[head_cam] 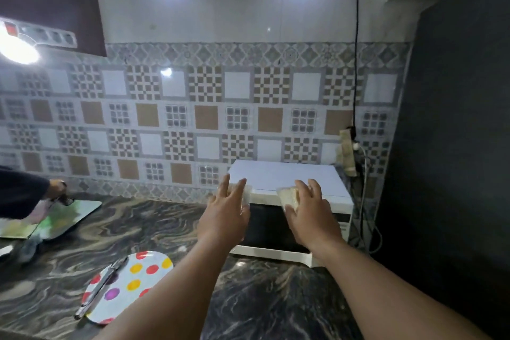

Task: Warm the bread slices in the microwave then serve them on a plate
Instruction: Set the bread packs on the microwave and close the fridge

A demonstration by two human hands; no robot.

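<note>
A white microwave [287, 176] stands on the dark marbled counter against the tiled wall, its dark door closed. My left hand [226, 210] holds a pale bread slice [246, 193] in clear wrap in front of the microwave's top left corner. My right hand [309, 210] holds a second wrapped bread slice [288, 197] in front of the top edge of the door. Both slices are partly hidden by my fingers. A white plate with coloured dots [132, 281] lies on the counter at the lower left, with metal tongs [100, 287] resting across it.
Another person's sleeve and hand [55, 188] work over a green board [63, 218] at far left. A power strip and cables [356, 152] hang right of the microwave. A dark cabinet side [455, 146] closes off the right. Marbled counter [276, 306] stretches in front.
</note>
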